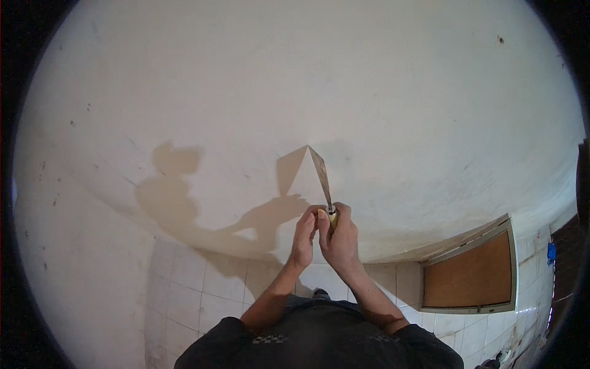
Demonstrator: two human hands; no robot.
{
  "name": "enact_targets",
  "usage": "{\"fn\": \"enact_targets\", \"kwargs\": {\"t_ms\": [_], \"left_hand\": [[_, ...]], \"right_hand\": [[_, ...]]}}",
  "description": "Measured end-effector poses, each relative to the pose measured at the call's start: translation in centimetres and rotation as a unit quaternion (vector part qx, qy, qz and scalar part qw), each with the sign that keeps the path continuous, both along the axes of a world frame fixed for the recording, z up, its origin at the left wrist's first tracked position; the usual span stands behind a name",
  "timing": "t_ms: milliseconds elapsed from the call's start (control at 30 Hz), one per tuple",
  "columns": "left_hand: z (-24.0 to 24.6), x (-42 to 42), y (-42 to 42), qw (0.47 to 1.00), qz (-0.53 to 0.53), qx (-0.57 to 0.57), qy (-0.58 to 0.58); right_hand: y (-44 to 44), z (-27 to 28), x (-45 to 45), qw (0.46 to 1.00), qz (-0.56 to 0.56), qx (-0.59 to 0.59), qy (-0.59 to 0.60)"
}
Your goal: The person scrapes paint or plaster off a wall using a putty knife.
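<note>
My right hand (pixel 339 235) grips the pale handle of a metal putty knife (pixel 320 173) in front of the white wall (pixel 392 115). The blade points upward, seen nearly edge-on, and its upper corner meets its own shadow on the wall. My left hand (pixel 305 235) is raised just beside the right, with its fingers bent near the handle; whether they touch or hold anything is hidden.
Light square tiles (pixel 223 304) cover the floor at the wall's foot. To the lower right stands a low piece with a brown panel (pixel 468 274) in a pale frame. A small blue object (pixel 551 253) is at the far right. Dark marks dot the wall.
</note>
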State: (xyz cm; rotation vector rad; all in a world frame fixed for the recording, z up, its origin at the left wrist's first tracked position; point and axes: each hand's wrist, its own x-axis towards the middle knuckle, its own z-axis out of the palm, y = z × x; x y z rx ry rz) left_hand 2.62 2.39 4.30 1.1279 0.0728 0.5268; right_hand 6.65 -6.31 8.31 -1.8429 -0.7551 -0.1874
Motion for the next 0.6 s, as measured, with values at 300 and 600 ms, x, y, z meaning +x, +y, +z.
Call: {"fn": "enact_targets", "kwargs": {"t_ms": [300,600], "left_hand": [[-1.5,0.2,-1.1,0.997,-0.082,0.000,-0.011],[-6.4,-1.2,-1.2,0.991,-0.067,0.065,0.093]], "right_hand": [[0.8,-4.2,-0.1,0.997,-0.007,-0.073,0.010],[-0.7,-7.7,-0.8,0.982,0.063,-0.075,0.162]]}}
